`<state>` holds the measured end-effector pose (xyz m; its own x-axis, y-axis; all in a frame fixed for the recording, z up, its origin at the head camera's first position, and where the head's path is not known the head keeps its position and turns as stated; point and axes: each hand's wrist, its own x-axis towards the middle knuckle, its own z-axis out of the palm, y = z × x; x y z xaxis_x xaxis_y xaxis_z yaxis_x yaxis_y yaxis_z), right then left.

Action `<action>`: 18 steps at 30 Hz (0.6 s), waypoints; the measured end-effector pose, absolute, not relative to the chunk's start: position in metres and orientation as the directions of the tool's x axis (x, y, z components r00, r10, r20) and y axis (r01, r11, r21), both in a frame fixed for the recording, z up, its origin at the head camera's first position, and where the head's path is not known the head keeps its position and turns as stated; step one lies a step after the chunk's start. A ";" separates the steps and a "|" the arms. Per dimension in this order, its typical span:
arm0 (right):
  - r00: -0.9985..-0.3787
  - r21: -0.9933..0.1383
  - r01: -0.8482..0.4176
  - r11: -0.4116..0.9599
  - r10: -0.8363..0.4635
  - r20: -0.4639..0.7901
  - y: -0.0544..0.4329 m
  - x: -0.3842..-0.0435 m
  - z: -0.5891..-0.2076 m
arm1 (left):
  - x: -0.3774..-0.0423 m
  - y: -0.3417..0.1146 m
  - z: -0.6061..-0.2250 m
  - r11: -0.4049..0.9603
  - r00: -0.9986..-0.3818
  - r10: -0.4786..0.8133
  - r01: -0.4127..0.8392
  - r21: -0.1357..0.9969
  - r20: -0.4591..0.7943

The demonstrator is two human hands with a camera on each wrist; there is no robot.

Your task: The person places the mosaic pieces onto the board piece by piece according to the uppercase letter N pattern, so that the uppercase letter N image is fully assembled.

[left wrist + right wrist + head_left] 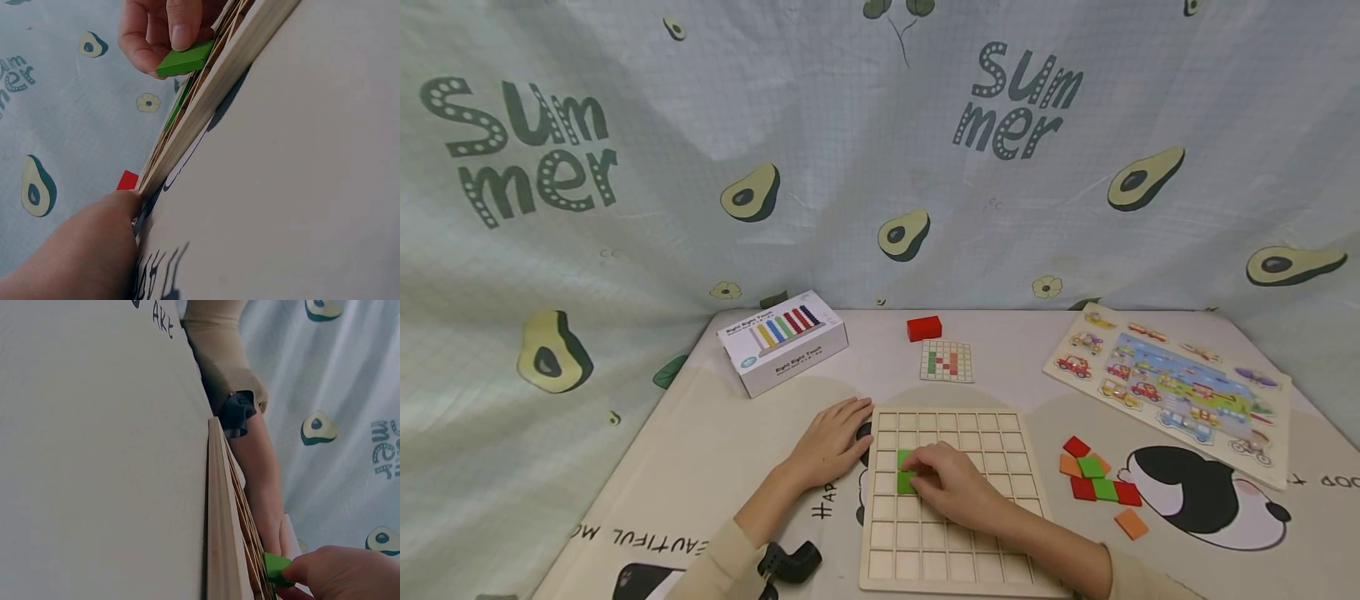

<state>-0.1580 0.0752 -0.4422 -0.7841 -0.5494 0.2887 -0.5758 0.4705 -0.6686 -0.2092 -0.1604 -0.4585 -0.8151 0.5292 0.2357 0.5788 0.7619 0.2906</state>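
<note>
Over the wooden grid board (947, 533), my right hand (958, 492) pinches a green square tile (185, 59) between thumb and fingers, slightly tilted. Another green tile (178, 103) lies in the grid just beyond it. From the right wrist view, the pinched tile (275, 565) shows at the fingertips, close over the board's cells. My left hand (831, 442) rests on the table with fingers extended, the fingertips right at the board's upper left edge. Beyond the board lies a small pattern card (947, 361) with green and red squares.
Several red, green and orange tiles (1105, 490) lie loose right of the board. A picture puzzle board (1165, 392) is at the back right. A white toy box (786, 342) stands at the back left, and a red block (923, 328) sits behind the card.
</note>
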 end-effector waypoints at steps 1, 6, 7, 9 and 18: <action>-0.780 -0.663 -0.584 0.469 -0.552 0.296 0.075 -0.158 -0.442 | -0.209 -0.160 -0.459 0.762 -0.815 0.529 0.579 0.291 0.236; -0.761 -0.640 -0.617 0.457 -0.554 0.338 0.075 -0.158 -0.445 | -0.209 -0.160 -0.459 0.760 -0.814 0.531 0.580 0.293 0.236; -0.758 -0.634 -0.623 0.457 -0.554 0.345 0.075 -0.158 -0.445 | -0.209 -0.160 -0.459 0.760 -0.814 0.531 0.581 0.291 0.236; -0.753 -0.622 -0.633 0.461 -0.551 0.359 0.076 -0.158 -0.446 | -0.209 -0.160 -0.458 0.758 -0.812 0.533 0.583 0.292 0.237; -0.742 -0.564 -0.659 0.497 -0.551 0.381 0.076 -0.158 -0.449 | -0.208 -0.161 -0.458 0.753 -0.810 0.536 0.586 0.299 0.238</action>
